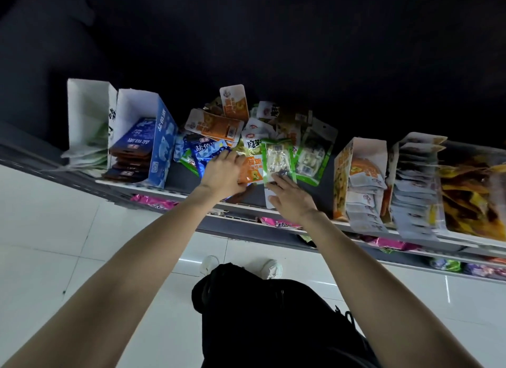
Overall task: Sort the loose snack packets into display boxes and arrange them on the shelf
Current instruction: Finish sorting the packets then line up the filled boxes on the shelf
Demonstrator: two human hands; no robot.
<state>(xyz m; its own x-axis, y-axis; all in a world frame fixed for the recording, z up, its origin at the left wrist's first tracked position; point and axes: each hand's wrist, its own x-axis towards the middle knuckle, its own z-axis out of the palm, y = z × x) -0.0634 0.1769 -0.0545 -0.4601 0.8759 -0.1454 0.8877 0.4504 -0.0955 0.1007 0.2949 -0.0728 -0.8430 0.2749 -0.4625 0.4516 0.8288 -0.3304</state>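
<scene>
A heap of loose snack packets (254,126) lies in the middle of the grey shelf (186,175). My left hand (223,173) rests on the heap, fingers curled around an orange packet (250,170), next to blue packets (204,151). My right hand (290,199) holds the lower edge of a green-bordered clear packet (276,156). To the left stands a blue display box (161,148) with dark packets stacked inside, and beyond it a white box (87,112).
On the right stand an orange display box (356,170), a box of pale packets (413,186) and yellow packets (471,192). Pink packets (153,201) show on the lower shelf. White floor tiles and my shoes lie below.
</scene>
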